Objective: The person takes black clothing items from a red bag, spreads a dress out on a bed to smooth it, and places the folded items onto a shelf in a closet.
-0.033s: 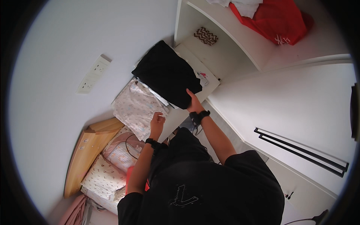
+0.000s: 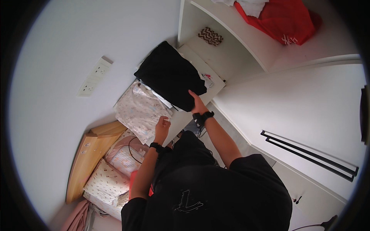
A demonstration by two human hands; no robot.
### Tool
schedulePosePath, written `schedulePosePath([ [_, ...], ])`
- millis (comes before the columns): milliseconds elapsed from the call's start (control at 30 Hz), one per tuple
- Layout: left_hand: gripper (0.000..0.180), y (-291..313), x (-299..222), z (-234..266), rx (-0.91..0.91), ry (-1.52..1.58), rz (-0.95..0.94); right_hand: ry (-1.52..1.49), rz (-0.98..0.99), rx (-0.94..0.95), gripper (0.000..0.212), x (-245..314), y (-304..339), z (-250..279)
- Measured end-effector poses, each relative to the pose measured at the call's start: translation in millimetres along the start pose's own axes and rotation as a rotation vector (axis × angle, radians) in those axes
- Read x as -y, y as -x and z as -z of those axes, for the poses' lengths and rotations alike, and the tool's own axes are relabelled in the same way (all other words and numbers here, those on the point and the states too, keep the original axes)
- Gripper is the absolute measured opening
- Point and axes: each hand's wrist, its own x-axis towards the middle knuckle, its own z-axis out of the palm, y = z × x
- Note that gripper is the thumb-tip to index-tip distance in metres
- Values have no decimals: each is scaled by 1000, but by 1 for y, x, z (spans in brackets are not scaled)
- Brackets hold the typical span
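Observation:
A folded black garment (image 2: 169, 75) lies on a pile of light cloth on the white desktop (image 2: 182, 121). My right hand (image 2: 197, 103) grips its near right corner, thumb on top and the other fingers hidden beneath. Left of the pile is a pale pink patterned cloth (image 2: 138, 111), spread flat. Close to that cloth's near right edge, my left hand (image 2: 162, 129) is loosely closed, fingers curled, with nothing visible in it. Both wrists wear black bands.
A white shelf unit (image 2: 246, 46) at the back right holds a red bag (image 2: 283, 23) and a brown zigzag-patterned item (image 2: 210, 36). White doors with black handles (image 2: 308, 154) stand right. At left are a wooden headboard (image 2: 86, 154), a pillow (image 2: 108, 179) and wall sockets (image 2: 94, 77).

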Motion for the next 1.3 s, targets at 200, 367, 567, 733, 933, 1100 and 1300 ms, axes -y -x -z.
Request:
schedulePosePath([
  [200,23,56,36,-30,215,-278,111,265,168,-117,42,0,-44,36],
  [367,25,122,64,-24,383,-379,234,165,7,-166,60,-15,-6,1],
  [567,23,158,77,-8,256,-442,213,415,-118,-160,67,-14,23,22],
  [733,18,190,105,-1,-67,-49,273,812,-166,-113,48,-11,66,92],
  [933,14,263,169,-43,-318,354,422,1404,-343,-240,26,-12,160,175],
  [1100,15,285,172,-111,-304,-25,338,1375,-343,-243,23,39,217,181],
  [1300,13,190,63,-146,-362,-347,-83,1494,137,-90,22,127,117,98],
])
